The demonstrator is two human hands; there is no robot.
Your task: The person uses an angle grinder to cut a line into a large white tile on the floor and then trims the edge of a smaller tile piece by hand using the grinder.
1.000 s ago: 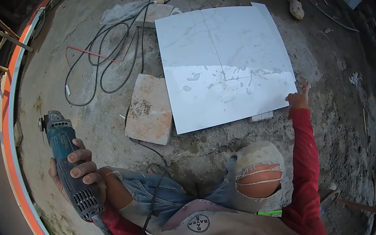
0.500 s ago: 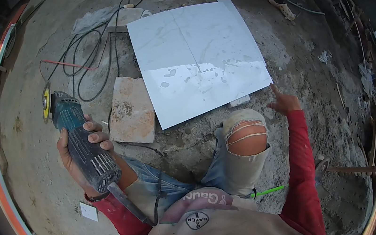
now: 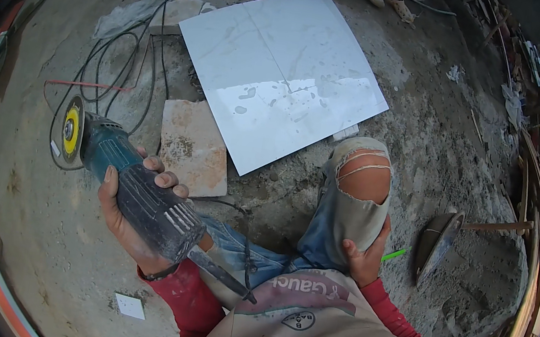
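My left hand [image 3: 142, 209] is wrapped round the body of a teal and black angle grinder [image 3: 138, 182], held up at the left with its yellow-centred disc [image 3: 72, 130] at the far end. My right hand [image 3: 366, 253] clasps my right leg [image 3: 358, 221] just below the bent knee, thumb on the near side; some fingers are hidden. In front of me a large white tile [image 3: 282, 75] has a line running partway across it and wet spots on its glossy surface. Neither hand touches the tile.
A stone slab [image 3: 194, 148] lies left of the tile, near looped black cable [image 3: 116, 70]. A pan-like metal tool [image 3: 437, 245] with a wooden handle lies at right, before stacked wood strips [image 3: 539, 224]. A small white tile piece [image 3: 130, 306] lies lower left. Another person's shoes [image 3: 397, 6] show at the far edge.
My right hand has left the tile's right corner and come back to my leg. The grinder has shifted slightly toward the right, its disc turned more face-on. A second shoe shows at the top.
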